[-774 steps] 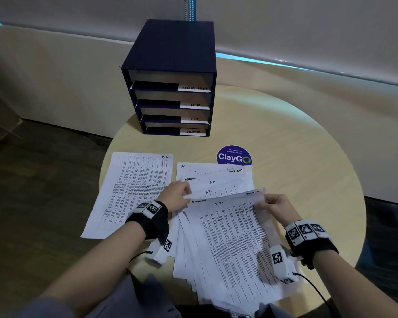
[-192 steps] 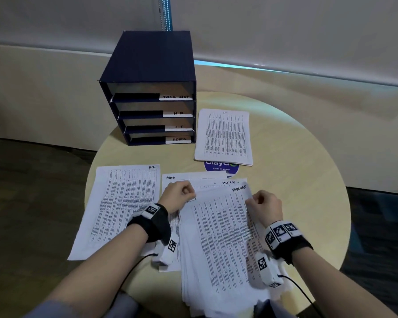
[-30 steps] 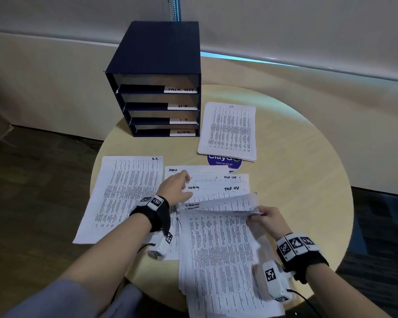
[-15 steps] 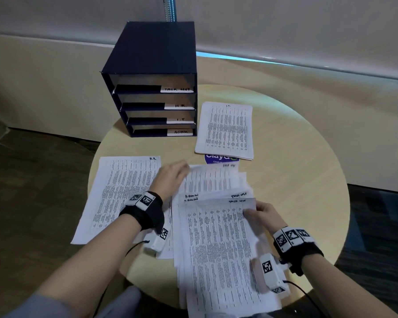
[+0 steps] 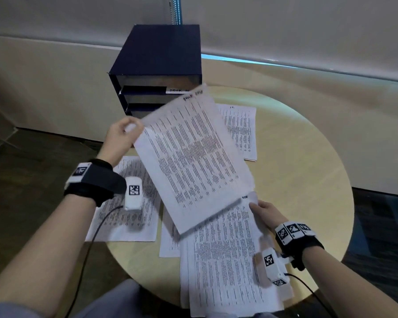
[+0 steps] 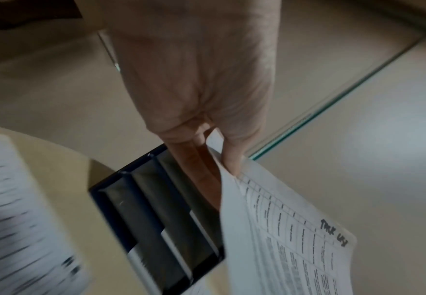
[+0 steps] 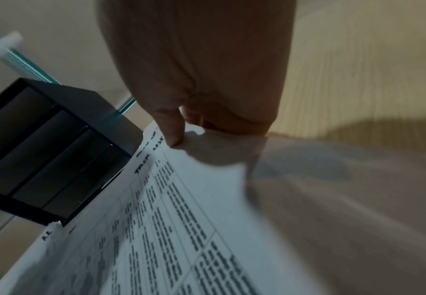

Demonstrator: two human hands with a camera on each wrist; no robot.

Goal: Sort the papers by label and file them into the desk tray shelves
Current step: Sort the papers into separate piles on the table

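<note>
Pinched with the left hand [image 5: 122,136], thumb above and fingers below, one corner of a lifted sheet [image 5: 193,161]. Held it tilted in the air over the middle of the tabletop [image 5: 308,168], with the handwritten label, seemingly "TASK LIST", at the far corner. Probably raised so to read the label and to carry the sheet toward the matching shelf.

Closed the right hand [image 5: 265,214] on the far right corner of the unsorted stack [image 5: 225,260], thumb on top and fingers curled beneath. Kept this stack flat at about 5 o'clock on the tabletop, likely to stop it from sliding and to have the next sheet ready.

Laid out the sorted papers in separate piles, so as not to mix the labels: the I.T. pile [image 5: 241,129] at about 1 o'clock, partly behind the lifted sheet, and another pile [image 5: 129,214] at about 8 o'clock, below the left wrist.

Placed at 11 o'clock, at the far edge, the dark blue desk tray [image 5: 161,53], its openings turned toward the person. Saw no paper in the two upper shelves. Could not check the lower shelves in the head view, hidden behind the lifted sheet. Judged the filing as not yet begun.
</note>
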